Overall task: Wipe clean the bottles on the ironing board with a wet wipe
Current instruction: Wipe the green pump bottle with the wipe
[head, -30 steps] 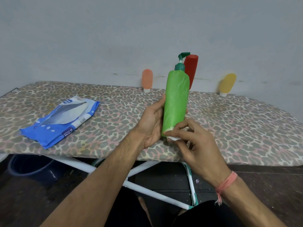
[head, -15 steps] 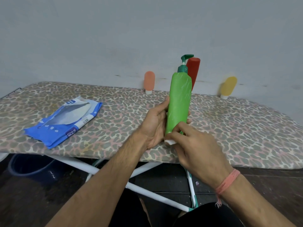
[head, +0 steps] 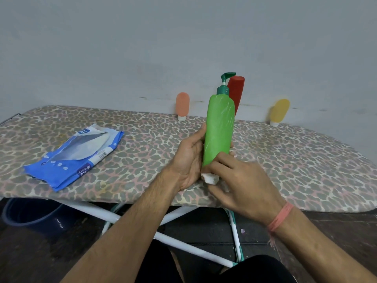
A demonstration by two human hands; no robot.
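Note:
A tall green pump bottle (head: 219,127) stands nearly upright above the ironing board (head: 306,166), near its front edge. My left hand (head: 188,158) grips its lower half from the left. My right hand (head: 240,184) pinches a folded white wet wipe (head: 210,178) against the bottle's base. Along the wall stand a red bottle (head: 236,92), partly behind the green one, an orange tube (head: 182,106) and a yellow tube (head: 280,111), both cap down.
A blue wet-wipe pack (head: 75,158) lies on the board's left side. Below the board are its white crossed legs (head: 183,248) and a dark blue bucket (head: 34,215) on the floor at the left. The grey wall runs right behind the board.
My right hand slid the wipe down the green bottle to its base. The bottle stays in my left hand, shifted only a little.

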